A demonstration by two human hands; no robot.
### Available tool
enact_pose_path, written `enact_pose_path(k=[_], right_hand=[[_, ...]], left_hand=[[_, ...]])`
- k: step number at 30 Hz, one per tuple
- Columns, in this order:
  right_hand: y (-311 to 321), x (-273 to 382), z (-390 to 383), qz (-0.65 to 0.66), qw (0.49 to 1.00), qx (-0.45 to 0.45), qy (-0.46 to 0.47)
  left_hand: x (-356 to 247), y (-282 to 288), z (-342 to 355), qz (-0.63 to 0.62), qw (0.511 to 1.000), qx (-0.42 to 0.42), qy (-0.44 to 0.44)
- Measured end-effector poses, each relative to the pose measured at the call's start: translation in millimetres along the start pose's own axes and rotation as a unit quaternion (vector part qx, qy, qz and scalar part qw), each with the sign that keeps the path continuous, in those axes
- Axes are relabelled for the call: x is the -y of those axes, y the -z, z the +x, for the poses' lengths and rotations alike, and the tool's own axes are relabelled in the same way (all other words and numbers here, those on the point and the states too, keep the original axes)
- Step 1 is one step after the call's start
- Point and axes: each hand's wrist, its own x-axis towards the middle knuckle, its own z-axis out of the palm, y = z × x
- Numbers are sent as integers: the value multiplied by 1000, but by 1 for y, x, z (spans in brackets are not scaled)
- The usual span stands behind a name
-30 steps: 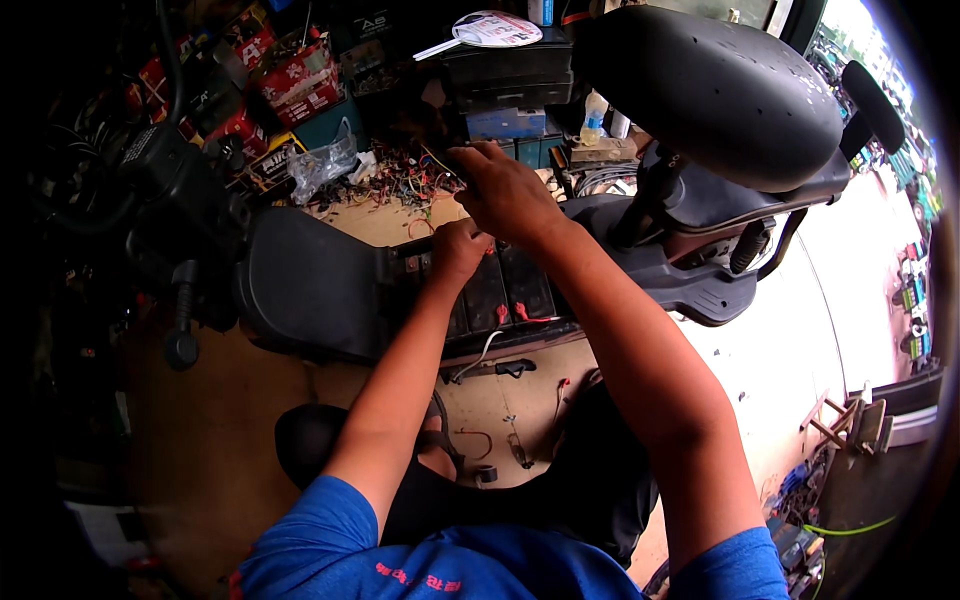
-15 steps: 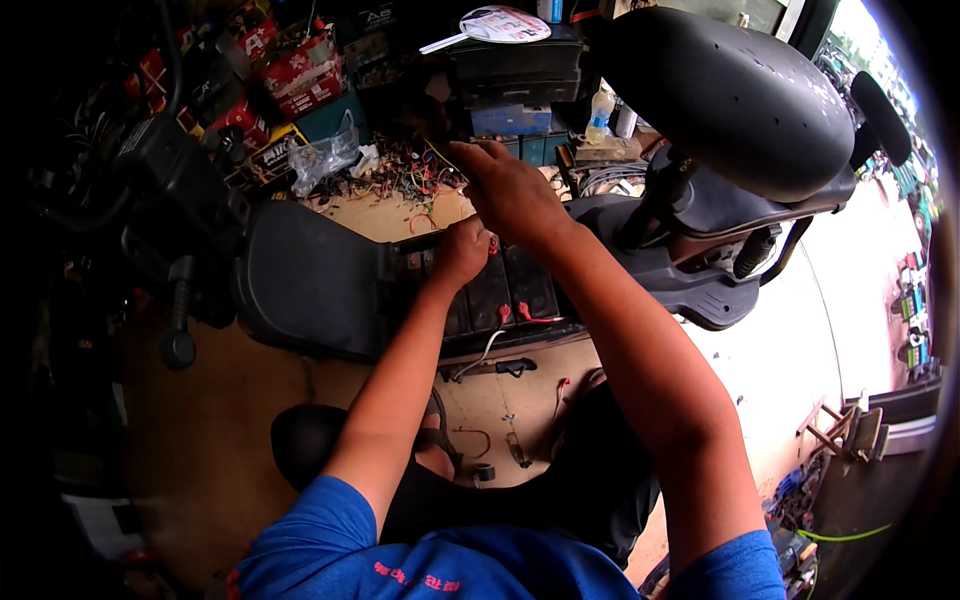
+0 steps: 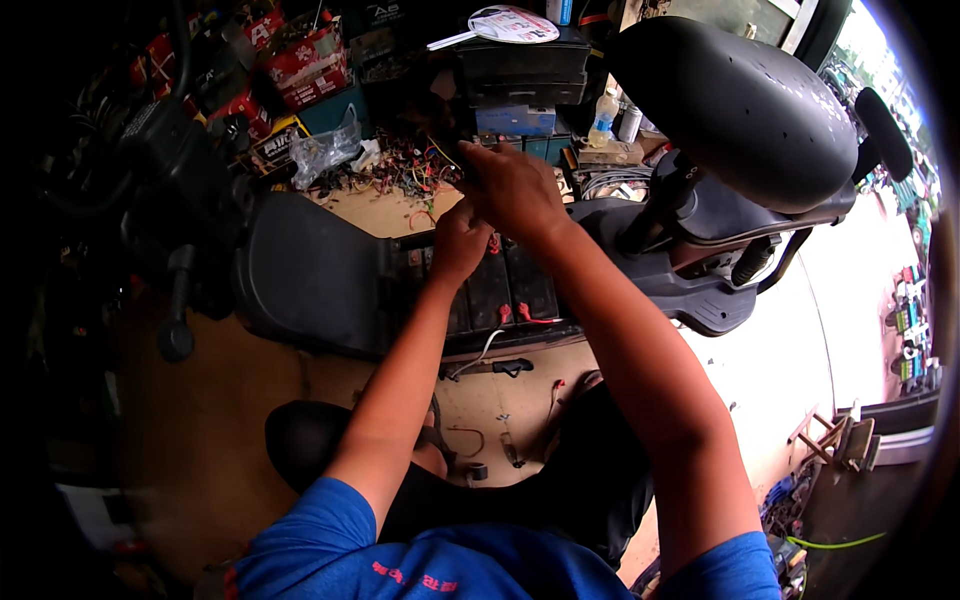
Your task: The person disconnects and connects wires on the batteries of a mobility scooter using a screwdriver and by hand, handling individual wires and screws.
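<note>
Below my hands, a row of dark batteries [image 3: 489, 298] sits in the open floor bay of an electric scooter [image 3: 310, 275]. My left hand [image 3: 460, 246] is closed over the far side of the batteries, its fingertips close to my right hand. Whatever the left fingers grip is hidden. My right hand [image 3: 518, 190] is curled just above and beyond it, closed around something dark that I cannot make out. Beside the fingers, a red terminal lead [image 3: 494, 243] shows. Two red-sleeved connectors [image 3: 505, 313] lie on the near side of the batteries, with a white wire [image 3: 488, 348] hanging over the edge.
The black scooter seat [image 3: 740, 115] is tilted up on the right. Behind lie tangled wires [image 3: 405, 180], a clear plastic bag [image 3: 328, 152], red boxes [image 3: 305, 75] and a bottle [image 3: 603, 118]. A hand fan [image 3: 513, 24] rests on a black case [image 3: 525, 65]. Small parts lie on the floor.
My left hand has shifted slightly up, its fingers now reaching against the right hand. The right hand stays nearly in place. The whole view has shifted a little.
</note>
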Motion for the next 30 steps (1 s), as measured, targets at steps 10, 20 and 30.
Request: enact_pose_path(k=[10, 20, 30], right_hand=[[13, 12, -1, -34, 999, 18, -37], [11, 8, -1, -3, 1000, -25, -6], [11, 14, 2, 6, 1000, -2, -18]], left_hand=[[-20, 3, 2, -55, 998, -18, -15], [-20, -6, 6, -66, 997, -47, -7], [-31, 0, 6, -53, 998, -23, 30]])
